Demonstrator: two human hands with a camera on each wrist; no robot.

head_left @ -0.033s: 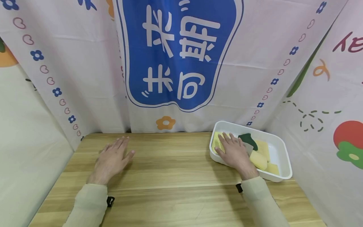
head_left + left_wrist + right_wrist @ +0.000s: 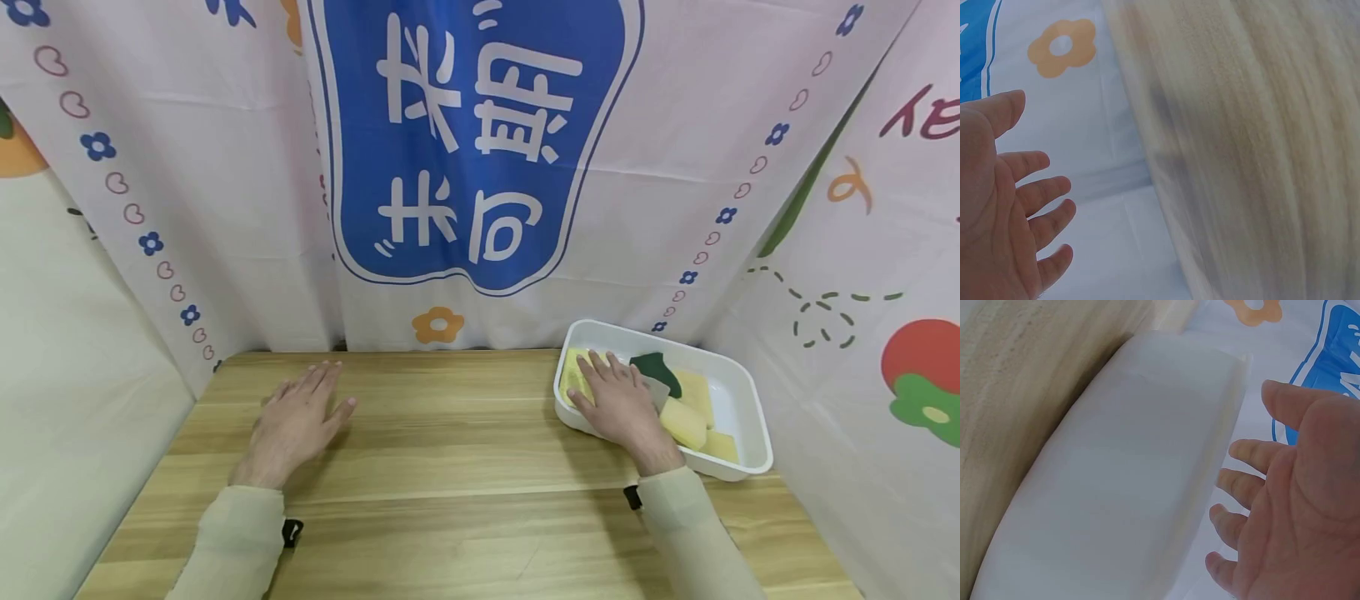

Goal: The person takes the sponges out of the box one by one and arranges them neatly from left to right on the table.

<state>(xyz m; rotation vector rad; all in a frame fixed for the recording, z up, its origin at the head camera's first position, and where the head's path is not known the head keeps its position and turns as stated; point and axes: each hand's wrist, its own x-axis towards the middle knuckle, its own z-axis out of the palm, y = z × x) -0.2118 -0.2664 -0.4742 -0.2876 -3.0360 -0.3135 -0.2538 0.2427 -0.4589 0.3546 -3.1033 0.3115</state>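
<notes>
My left hand (image 2: pixel 296 425) is held over the left part of the wooden table, palm down, fingers extended and thumb apart. In the left wrist view its palm and fingers (image 2: pixel 1054 222) have nothing in them. My right hand (image 2: pixel 621 402) hovers over the left side of a white tray (image 2: pixel 752 417), fingers spread. The right wrist view shows that hand's bare palm (image 2: pixel 1291 519) above the tray's outer wall. Around it in the tray lie a textured yellow piece (image 2: pixel 572 377), a dark green piece (image 2: pixel 660 373), a rounded pale-yellow block (image 2: pixel 684 423) and flat yellow pieces (image 2: pixel 696 392). My hand partly covers a greyish flat piece (image 2: pixel 657 392).
The wooden table (image 2: pixel 450 450) reaches back to a white curtain (image 2: pixel 247 208) with a blue printed panel (image 2: pixel 465 100). Printed cloth (image 2: pixel 847 350) also hangs along the right, close to the tray. A pale cloth (image 2: pixel 67 350) borders the left side.
</notes>
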